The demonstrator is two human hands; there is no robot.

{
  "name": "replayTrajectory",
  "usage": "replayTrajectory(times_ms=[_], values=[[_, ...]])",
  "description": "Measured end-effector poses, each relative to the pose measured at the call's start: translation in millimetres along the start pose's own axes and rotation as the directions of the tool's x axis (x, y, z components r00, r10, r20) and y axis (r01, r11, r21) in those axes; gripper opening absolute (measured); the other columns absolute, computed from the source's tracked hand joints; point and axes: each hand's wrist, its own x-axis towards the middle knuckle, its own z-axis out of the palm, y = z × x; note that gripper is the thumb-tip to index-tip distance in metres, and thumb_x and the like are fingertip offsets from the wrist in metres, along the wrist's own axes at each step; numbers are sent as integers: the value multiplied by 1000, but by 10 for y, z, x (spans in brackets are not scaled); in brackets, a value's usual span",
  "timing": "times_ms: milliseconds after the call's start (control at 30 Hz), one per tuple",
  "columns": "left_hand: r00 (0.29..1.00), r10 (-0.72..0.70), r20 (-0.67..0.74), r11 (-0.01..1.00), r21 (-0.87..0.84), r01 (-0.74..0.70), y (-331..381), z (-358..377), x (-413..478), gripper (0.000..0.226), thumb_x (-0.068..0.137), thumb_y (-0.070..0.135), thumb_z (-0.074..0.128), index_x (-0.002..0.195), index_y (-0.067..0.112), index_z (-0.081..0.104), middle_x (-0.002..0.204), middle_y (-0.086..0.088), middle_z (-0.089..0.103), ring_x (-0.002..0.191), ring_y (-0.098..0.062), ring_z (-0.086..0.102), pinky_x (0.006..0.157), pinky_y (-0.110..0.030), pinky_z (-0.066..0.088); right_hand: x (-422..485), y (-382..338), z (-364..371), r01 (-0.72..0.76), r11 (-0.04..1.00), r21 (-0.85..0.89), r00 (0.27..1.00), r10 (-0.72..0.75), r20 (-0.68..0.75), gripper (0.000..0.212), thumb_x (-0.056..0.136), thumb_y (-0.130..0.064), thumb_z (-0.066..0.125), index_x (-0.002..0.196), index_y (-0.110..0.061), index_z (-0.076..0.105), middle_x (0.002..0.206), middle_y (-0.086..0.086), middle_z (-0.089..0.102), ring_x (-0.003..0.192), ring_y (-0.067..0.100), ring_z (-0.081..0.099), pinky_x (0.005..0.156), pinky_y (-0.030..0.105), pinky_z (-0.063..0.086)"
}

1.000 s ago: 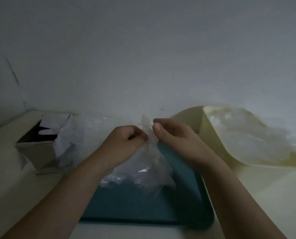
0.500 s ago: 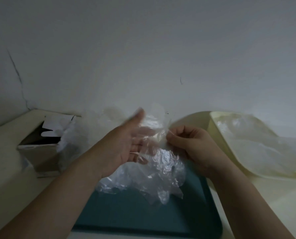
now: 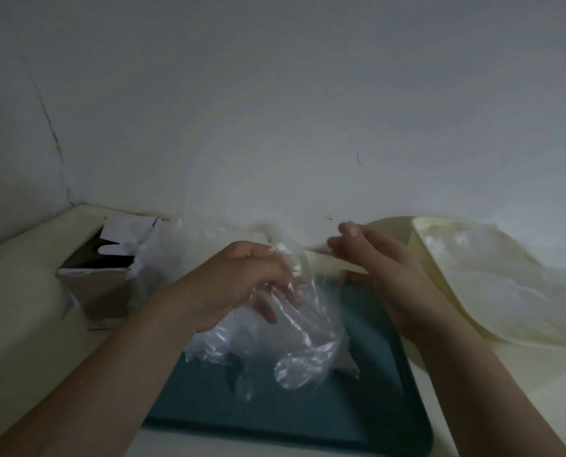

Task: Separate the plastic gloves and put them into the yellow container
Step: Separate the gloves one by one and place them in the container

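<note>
A crumpled bunch of clear plastic gloves [image 3: 294,331] hangs over the teal tray [image 3: 308,420]. My left hand [image 3: 238,285] grips the bunch at its top, fingers curled into the film. To the right, my right hand [image 3: 374,262] is apart from the bunch with fingers stretched out and nothing plainly between them. It is just left of the yellow container [image 3: 403,235], which stands tilted at the right. Loose clear gloves [image 3: 505,285] lie inside the container and spill over its far side.
A torn brown cardboard box [image 3: 100,285] stands at the left with more clear film [image 3: 153,255] spilling from its open top. A grey wall rises close behind everything. The cream tabletop [image 3: 17,308] runs under the tray and box.
My left hand has curled from open to gripping the bunch and dropped lower. My right hand has let go of the film, opened its fingers and moved right toward the yellow container.
</note>
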Motion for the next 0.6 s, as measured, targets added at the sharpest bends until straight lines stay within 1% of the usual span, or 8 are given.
replayTrajectory(times_ms=[100, 200, 267, 333, 367, 433, 500, 600], values=[[995, 53, 86, 997, -56, -49, -22, 22, -4, 12, 78, 6, 64, 76, 8, 76, 88, -14, 72, 83, -22, 72, 59, -39, 58, -7, 21, 21, -176, 983, 50, 949, 156, 274, 92, 68, -56, 89, 142, -12, 56, 128, 10, 72, 123, 28, 67, 112, 55, 46], [981, 110, 158, 987, -132, -90, -12, 50, -25, 20, 91, 21, 66, 81, 8, 77, 86, -14, 71, 83, -25, 71, 62, -40, 59, -10, 71, 37, -262, 961, 86, 904, 213, 372, 59, 80, -30, 86, 127, 2, 67, 122, 29, 69, 107, 41, 65, 106, 58, 45], [989, 52, 138, 962, -274, -12, -33, 51, -1, 60, 96, 57, 54, 91, 3, 78, 94, -23, 71, 85, -34, 71, 68, -44, 61, -17, 90, 2, -289, 945, 153, 908, 220, 356, 35, 85, -19, 83, 109, 5, 74, 103, 24, 72, 89, 32, 68, 89, 44, 55], [995, -67, 74, 909, -406, 92, -96, 71, 59, 78, 99, 66, 38, 93, -1, 78, 95, -28, 72, 82, -40, 73, 75, -51, 62, -23, 66, -40, -293, 930, 224, 923, 214, 318, 13, 85, -10, 76, 91, 1, 79, 86, 17, 74, 73, 26, 68, 75, 35, 58], [995, -92, 24, 931, -353, 95, -146, 99, 83, 70, 104, 57, 40, 91, 0, 78, 93, -25, 75, 81, -40, 74, 81, -57, 61, -29, 38, -56, -279, 933, 226, 933, 208, 295, 9, 84, -7, 74, 87, 1, 78, 82, 17, 73, 71, 25, 67, 71, 34, 58], [996, -12, -89, 997, 79, 19, -248, 142, 110, 34, 105, 29, 56, 91, 6, 77, 91, -8, 80, 84, -28, 77, 93, -58, 59, -31, -2, -76, -229, 958, 170, 955, 188, 231, 12, 81, 0, 75, 90, 8, 75, 83, 21, 70, 72, 28, 66, 67, 32, 58], [996, 78, 47, 867, 490, -91, -393, 154, 132, 14, 94, 9, 69, 98, 19, 77, 94, 8, 79, 88, -11, 76, 90, -44, 63, -39, -38, -63, -151, 985, 78, 976, 136, 172, 22, 77, 0, 80, 91, 13, 71, 83, 24, 66, 70, 31, 61, 66, 35, 54], [990, 31, 138, 690, 714, -121, -648, 169, 194, 11, 83, 16, 71, 94, 19, 69, 90, 7, 71, 85, -12, 72, 80, -46, 63, -51, -66, -29, -87, 996, 14, 986, 84, 144, 14, 70, -3, 85, 79, -1, 74, 75, 19, 66, 62, 27, 58, 61, 34, 50]])
